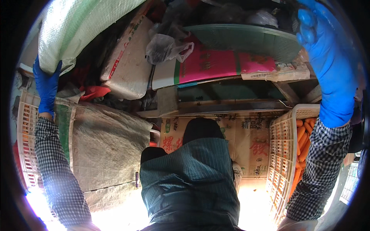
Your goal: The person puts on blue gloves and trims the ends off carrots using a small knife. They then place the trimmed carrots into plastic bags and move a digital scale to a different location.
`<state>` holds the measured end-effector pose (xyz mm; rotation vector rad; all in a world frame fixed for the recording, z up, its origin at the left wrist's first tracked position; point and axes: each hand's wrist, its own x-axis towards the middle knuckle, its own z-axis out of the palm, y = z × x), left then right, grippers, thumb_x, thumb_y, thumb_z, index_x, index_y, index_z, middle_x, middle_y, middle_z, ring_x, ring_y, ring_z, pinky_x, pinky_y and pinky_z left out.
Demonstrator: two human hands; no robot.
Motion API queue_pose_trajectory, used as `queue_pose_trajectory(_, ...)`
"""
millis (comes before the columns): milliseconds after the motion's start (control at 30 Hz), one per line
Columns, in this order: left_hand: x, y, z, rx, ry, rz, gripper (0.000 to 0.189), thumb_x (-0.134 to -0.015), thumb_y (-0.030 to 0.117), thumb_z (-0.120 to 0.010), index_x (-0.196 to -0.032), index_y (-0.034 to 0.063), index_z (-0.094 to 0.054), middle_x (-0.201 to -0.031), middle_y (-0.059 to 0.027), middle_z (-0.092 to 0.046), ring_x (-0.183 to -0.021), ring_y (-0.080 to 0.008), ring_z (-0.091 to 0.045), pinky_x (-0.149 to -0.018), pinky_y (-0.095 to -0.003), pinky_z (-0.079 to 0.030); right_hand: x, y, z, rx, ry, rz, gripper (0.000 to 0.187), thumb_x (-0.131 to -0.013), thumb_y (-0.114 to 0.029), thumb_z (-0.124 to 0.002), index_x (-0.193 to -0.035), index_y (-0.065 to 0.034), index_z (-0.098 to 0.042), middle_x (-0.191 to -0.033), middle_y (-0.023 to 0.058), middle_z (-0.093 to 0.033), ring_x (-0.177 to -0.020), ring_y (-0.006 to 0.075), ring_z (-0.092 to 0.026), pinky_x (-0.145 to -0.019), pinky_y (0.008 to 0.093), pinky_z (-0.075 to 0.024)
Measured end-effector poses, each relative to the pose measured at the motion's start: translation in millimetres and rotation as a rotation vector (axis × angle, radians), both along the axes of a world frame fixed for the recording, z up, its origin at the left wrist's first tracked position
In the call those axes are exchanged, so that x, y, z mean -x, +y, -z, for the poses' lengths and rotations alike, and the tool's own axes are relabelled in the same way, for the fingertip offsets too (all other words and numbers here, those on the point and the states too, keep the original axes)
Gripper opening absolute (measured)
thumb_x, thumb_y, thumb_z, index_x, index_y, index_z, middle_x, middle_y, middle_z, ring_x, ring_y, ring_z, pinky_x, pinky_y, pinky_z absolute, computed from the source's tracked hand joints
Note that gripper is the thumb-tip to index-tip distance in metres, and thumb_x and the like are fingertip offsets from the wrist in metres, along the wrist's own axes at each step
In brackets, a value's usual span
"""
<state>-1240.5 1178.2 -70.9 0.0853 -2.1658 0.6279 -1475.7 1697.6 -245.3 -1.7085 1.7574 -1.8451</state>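
My left hand (pixel 47 83), in a blue glove, grips the lower corner of a pale green and white woven sack (pixel 78 31) at the upper left. The sack's upper part runs out of view. At the upper right my right hand (pixel 323 40), also blue-gloved, is raised with its fingers bent. The picture's edge cuts part of it off, so whether it holds anything is hidden. Near its fingers is the rim of a green translucent tub (pixel 245 37). Below my right forearm stands a cream plastic crate (pixel 281 156) holding carrots (pixel 303 140).
A white foam box (pixel 130 60) leans beside a clear plastic bag (pixel 166 47) and a pink printed carton (pixel 209 65). Woven cloth (pixel 111 147) covers part of the left crate (pixel 27 138). Flattened cardboard (pixel 250 158) lies around my feet. A wooden beam (pixel 214 109) crosses ahead.
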Motion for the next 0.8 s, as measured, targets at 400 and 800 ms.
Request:
queue_pose_trajectory(400, -8, -36, -7, -0.101, -0.029, -0.027, 0.078, -0.079, 0.024, -0.077, -0.138, -0.0034, -0.033, -0.137, -0.0204, -0.042, -0.127, -0.0285, -0.041, -0.107, -0.0377, -0.033, -78, 13, 115, 0.495, -0.906, 0.441, 0.030, -0.096, -0.025, -0.048, -0.113, -0.0071, -0.065, -0.097, 0.0049, -0.065, -0.085, 0.0125, -0.061, -0.076, 0.0273, -0.0503)
queue_pose_trajectory(800, -1, -5, 18, -0.368, 0.062, 0.263, 0.075, -0.067, 0.004, -0.076, -0.135, 0.0029, -0.042, -0.129, -0.0146, -0.050, -0.122, -0.0291, -0.046, -0.106, -0.0390, -0.034, -140, -56, 124, 0.137, -1.165, 0.113, 0.025, -0.098, -0.017, -0.050, -0.113, 0.0009, -0.060, -0.112, 0.0101, -0.065, -0.085, 0.0134, -0.062, -0.072, 0.0246, -0.0511)
